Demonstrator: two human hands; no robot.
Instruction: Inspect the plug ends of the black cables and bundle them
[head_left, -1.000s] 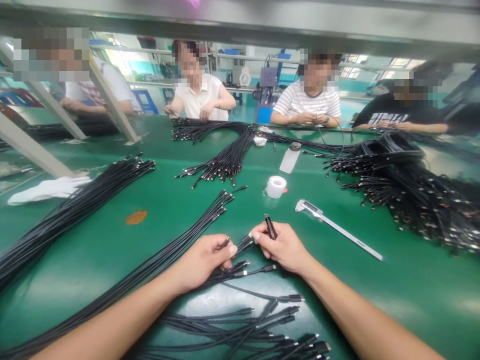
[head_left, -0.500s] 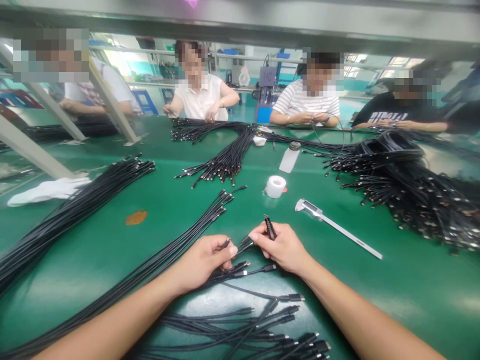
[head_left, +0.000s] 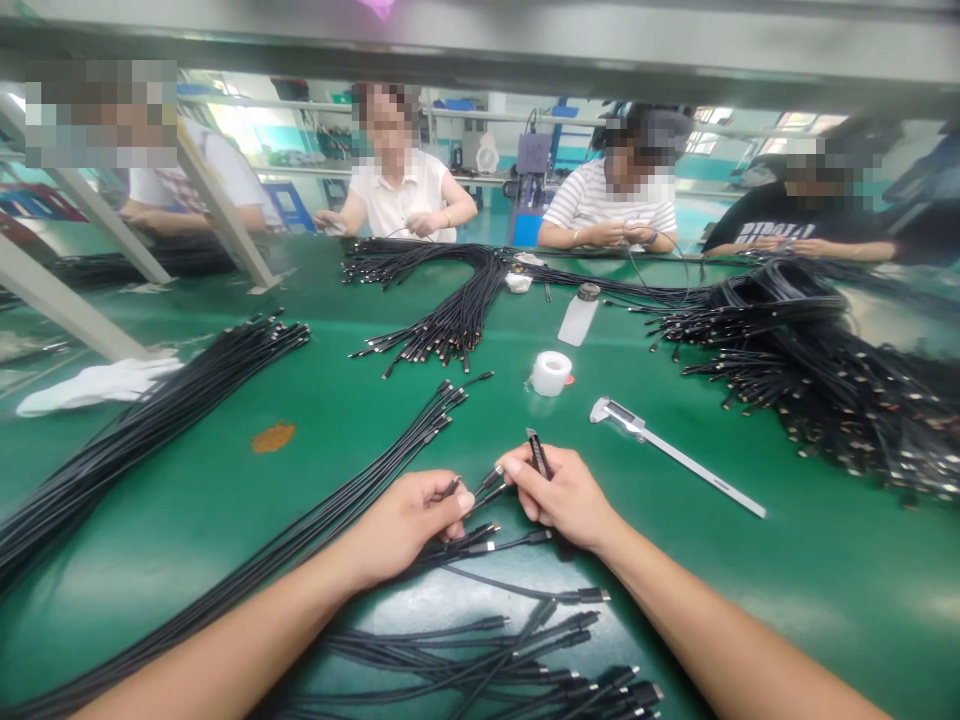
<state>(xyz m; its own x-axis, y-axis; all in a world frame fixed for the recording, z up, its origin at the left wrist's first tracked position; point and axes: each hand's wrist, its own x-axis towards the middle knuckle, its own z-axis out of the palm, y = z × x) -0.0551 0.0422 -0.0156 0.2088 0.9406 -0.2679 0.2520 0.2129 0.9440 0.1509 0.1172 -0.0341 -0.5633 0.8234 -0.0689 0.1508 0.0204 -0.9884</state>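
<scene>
My left hand (head_left: pixel 420 520) is closed on black cables, whose connector ends (head_left: pixel 491 488) stick out between its thumb and fingers. Just to the right, my right hand (head_left: pixel 559 490) holds a dark cutter knife (head_left: pixel 537 455) upright in its grip, its thumb and forefinger at the tip of one of those connectors. Beneath and in front of the hands, more black cables (head_left: pixel 450 655) lie with their ends pointing right. A further bundle (head_left: pixel 360 475) runs diagonally past my left hand.
White tape roll (head_left: pixel 552 373), bottle (head_left: pixel 578 315) and caliper (head_left: pixel 682 457) lie beyond my hands. Cable bundles lie at left (head_left: pixel 150 430), far middle (head_left: pixel 457 310) and right (head_left: pixel 840 380). A white glove (head_left: pixel 97 385) is at left. Several people sit opposite; a metal beam (head_left: pixel 480 50) crosses above.
My hands have barely moved; the knife has tilted slightly. Across the table, the hands of the person in the white sleeveless shirt have shifted, and the person in stripes has lowered the head.
</scene>
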